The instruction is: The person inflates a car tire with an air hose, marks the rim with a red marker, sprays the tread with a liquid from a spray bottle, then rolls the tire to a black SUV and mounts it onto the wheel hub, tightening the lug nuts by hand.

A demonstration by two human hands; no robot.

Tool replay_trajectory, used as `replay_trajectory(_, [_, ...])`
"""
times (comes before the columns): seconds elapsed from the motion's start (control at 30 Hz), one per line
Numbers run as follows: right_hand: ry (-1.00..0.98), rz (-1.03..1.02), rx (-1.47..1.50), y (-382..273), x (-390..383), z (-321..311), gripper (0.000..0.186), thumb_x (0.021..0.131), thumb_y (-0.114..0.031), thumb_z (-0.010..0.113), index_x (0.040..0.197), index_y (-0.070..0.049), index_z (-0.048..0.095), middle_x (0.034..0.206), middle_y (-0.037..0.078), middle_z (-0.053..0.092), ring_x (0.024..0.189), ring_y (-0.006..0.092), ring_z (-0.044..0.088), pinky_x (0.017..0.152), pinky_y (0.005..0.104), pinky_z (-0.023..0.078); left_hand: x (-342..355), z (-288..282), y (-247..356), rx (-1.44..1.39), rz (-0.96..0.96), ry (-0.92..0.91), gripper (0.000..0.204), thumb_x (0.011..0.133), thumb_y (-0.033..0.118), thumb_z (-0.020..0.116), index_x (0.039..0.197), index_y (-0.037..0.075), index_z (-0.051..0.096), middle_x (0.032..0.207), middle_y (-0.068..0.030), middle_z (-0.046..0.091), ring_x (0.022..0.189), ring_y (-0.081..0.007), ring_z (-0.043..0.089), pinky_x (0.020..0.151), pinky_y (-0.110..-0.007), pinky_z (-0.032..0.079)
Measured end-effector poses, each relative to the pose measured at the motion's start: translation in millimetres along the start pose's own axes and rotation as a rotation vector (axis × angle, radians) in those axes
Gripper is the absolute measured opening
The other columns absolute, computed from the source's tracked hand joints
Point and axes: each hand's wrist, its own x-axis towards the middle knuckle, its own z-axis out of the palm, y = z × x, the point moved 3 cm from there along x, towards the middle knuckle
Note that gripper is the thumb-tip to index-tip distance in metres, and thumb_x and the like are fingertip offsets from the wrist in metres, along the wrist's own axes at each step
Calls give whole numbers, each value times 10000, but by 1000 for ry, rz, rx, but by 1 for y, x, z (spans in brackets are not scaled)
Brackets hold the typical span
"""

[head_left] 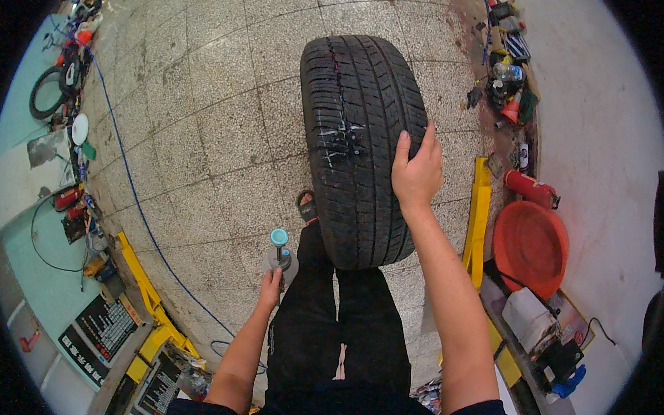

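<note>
Black rubber tyre [358, 179] is being touched, R side, by R hand [419, 172], fingers spread. Grey turquoise-topped bottle [288, 267] is being gripped, tyre's near-L, by L hand [270, 287].

The bare right hand [419, 174] is stretched pretty far forward, thumb spread well apart from the fingers, with the back of it turned up. The long bare right forearm [449, 307] is angled slightly inward behind it. The bare left hand [271, 284] is held lower, way closer in, fingers curled, with the bare left forearm [241, 343] slanted inward too.
</note>
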Motion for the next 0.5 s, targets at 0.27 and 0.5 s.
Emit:
replay_trajectory(0.27, [4,-1,-14,-1,4,-1,631,939,-459,507,1393,-29,424,1193,255,566,1055,425,579,860,491,489,4,1,-2,35,5,39,354,978,393,556,868,60,514,682,-18,504,554,-113,479,498,-276,395])
replay_trajectory(0.5, [4,-27,-5,-8,13,2,621,944,-450,503,1387,-23,420,1142,257,570,1011,430,583,823,511,490,7,-8,-1,-79,47,98,358,1000,396,514,839,76,503,669,-18,494,536,-114,466,480,-277,378])
